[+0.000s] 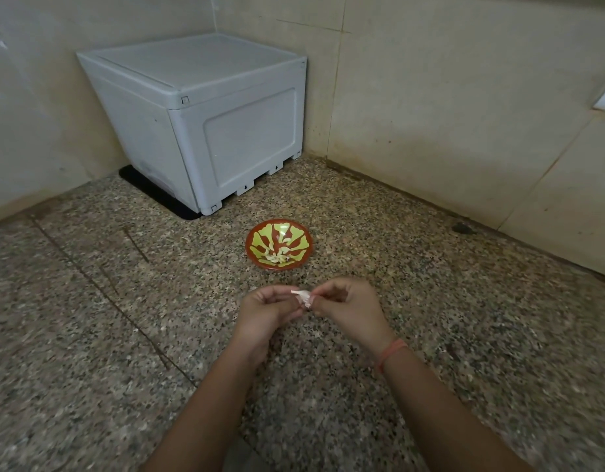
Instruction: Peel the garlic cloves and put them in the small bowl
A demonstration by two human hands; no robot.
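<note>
I hold the garlic clove point(302, 296) over the middle of the speckled stone surface point(90, 335). My left hand point(270, 310) curls round it and my right hand point(345, 308) pinches the papery skin at its tip. Short tugs away from a firm left grip should strip it cleanly. The small bowl point(249, 247) sits just beyond, toward the back corner, with peeled cloves point(277, 257) inside. Bare stone lies between, so the reach is short, and the grey box point(205, 124) stands well behind.

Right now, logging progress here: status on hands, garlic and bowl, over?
Left hand and right hand both pinch one garlic clove. Small bowl just ahead, peeled cloves inside. Nothing between hands and bowl.
</note>
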